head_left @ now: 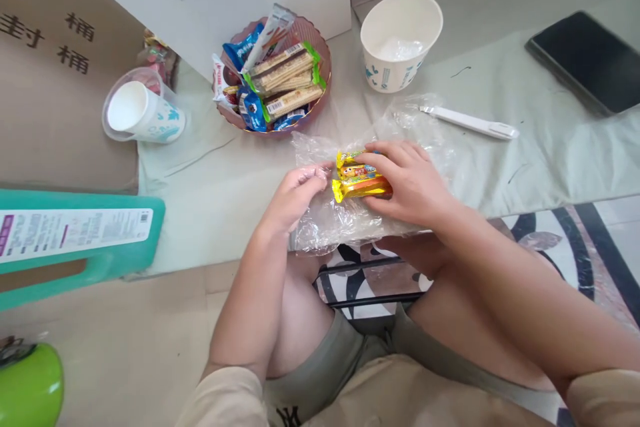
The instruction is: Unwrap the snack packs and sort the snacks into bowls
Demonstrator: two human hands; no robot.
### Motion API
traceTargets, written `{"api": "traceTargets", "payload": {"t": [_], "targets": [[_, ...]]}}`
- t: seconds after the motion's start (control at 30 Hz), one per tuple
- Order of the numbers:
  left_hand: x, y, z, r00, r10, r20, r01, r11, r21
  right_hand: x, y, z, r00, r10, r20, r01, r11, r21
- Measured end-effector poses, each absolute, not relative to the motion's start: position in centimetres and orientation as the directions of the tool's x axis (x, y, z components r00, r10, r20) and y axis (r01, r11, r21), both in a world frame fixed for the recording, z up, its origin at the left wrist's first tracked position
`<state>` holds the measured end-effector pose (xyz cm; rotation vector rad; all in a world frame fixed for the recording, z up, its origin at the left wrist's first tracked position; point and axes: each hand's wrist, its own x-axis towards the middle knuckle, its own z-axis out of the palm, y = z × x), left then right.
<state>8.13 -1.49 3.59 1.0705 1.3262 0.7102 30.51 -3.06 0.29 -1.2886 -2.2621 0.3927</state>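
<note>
Yellow snack packets [356,187] on clear plastic film [320,227] at the near side of the table [205,220], snack-filled pink bowl [316,38] far left, left hand [300,195] pinching the film, right hand [414,180] grasping the packets, white cutter [467,122] right, black phone [587,60] far right

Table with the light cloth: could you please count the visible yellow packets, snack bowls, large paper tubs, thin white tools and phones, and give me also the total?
Yellow packets: 3
Snack bowls: 1
Large paper tubs: 1
Thin white tools: 1
Phones: 1
Total: 7
</note>
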Motion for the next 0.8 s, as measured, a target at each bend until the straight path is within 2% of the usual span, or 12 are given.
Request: {"api": "traceTargets", "payload": {"t": [0.07,0.13,0.37,0.43,0.53,0.67,0.8], "targets": [[8.5,-1.6,3.8,0.213,0.864,-0.455,-0.082,0.48,0.873,30.3,-3.2,0.3,-0.423,0.865,0.269,0.717,0.501,-0.485],[8.6,-1.7,4.1,0.257,0.837,-0.483,-0.236,0.539,0.809,30.3,-3.4,0.2,-0.4,0.876,0.269,0.724,0.482,-0.494],[9.1,-1.1,4.7,0.24,0.784,-0.573,-0.496,0.606,0.622,30.7,-2.9,-0.2,-0.329,0.898,0.292,0.649,0.44,-0.62],[9.5,-0.7,4.7,0.199,0.759,-0.62,-0.547,0.611,0.572,30.8,-2.6,-0.2,-0.323,0.893,0.313,0.607,0.449,-0.656],[10.0,-0.3,4.7,0.179,0.737,-0.652,-0.545,0.626,0.558,31.0,-2.3,-0.3,-0.308,0.893,0.327,0.568,0.449,-0.69],[10.2,-0.4,4.8,0.222,0.754,-0.619,-0.557,0.619,0.554,31.1,-2.2,-0.5,-0.284,0.907,0.311,0.526,0.418,-0.741],[10.5,-0.7,5.1,0.278,0.746,-0.605,-0.593,0.629,0.503,31.0,-2.4,-0.4,-0.244,0.933,0.265,0.449,0.351,-0.822]]}}
